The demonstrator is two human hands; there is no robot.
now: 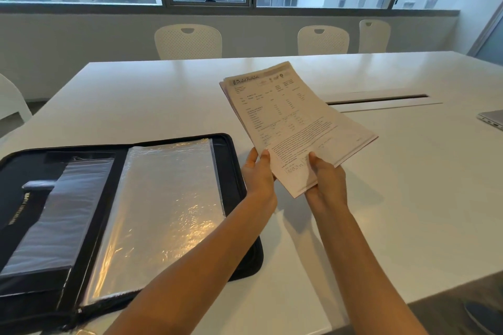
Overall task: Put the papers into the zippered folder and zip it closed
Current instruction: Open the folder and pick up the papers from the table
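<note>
Both hands, left and right, are pinching papers' near edge, squaring the stack for the open folder lying left.

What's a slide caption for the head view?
Both hands, left and right, hold a printed white paper stack above the white table, beside the open black zippered folder.

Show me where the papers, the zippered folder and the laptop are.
papers (288, 117), head view, middle of top sheet
zippered folder (174, 198), head view, clear sleeve on open right half
laptop (491, 118), head view, visible corner
</note>
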